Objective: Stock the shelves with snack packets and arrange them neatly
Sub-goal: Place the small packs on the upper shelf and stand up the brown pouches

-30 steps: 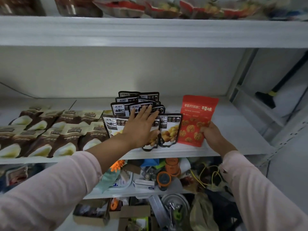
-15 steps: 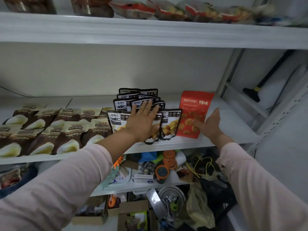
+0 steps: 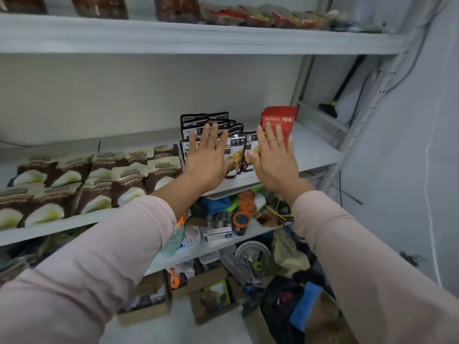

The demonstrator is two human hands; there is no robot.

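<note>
Head view. Both hands are up at the middle shelf (image 3: 315, 150), flat and released. The fingers are straight and a little spread, and neither hand holds anything.

The left hand (image 3: 207, 160) lies across the front row of the black packets (image 3: 196, 121), which stand upright in overlapping rows from the shelf's front edge back toward the wall. The right hand (image 3: 272, 160) is just beside it, covering the right end of that front row. Its fingertips reach up over the lower part of the red packet (image 3: 279, 115). Whether either palm actually presses on the packets or only hovers close cannot be told from here.

The red packet stands upright with its long axis vertical, directly beyond the right hand and just right of the black rows. It seems to sit further back than their front row, with bare shelf running on toward the right edge. The right hand is plainly the nearer one, and the left would have to cross the black packets to reach it.

Brown packets (image 3: 99, 184) lie tilted back in rows along the left stretch of the same shelf. More packets sit on the top shelf (image 3: 173, 36).

The step in hand looks like squaring up. The next move probably turns on bringing the red packet level with the black front row.
</note>
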